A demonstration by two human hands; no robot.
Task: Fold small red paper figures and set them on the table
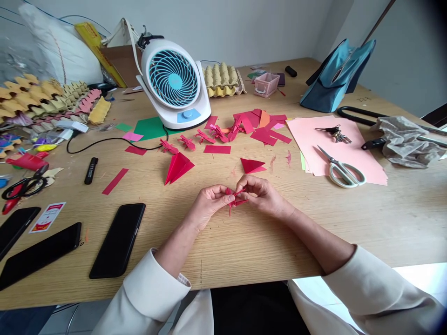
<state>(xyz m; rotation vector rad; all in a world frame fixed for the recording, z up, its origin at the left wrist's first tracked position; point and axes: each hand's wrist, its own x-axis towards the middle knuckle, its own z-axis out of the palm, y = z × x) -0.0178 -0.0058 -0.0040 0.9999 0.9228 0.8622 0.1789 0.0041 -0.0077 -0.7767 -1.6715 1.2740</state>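
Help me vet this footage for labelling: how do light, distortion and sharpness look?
Head view, overall: soft light without hard shadows; head view, right: floor below the table is blown out, upper corner dark; head view, top: fan and blue bag lean apart, probably wide-angle distortion; head view, center: red paper between left hand and right hand is too small to read its folds.

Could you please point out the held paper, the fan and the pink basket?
Held paper (240,202), head view, on its lower flap.
Fan (175,81), head view, on its blue hub.
Pink basket (268,88), head view, on its wall.
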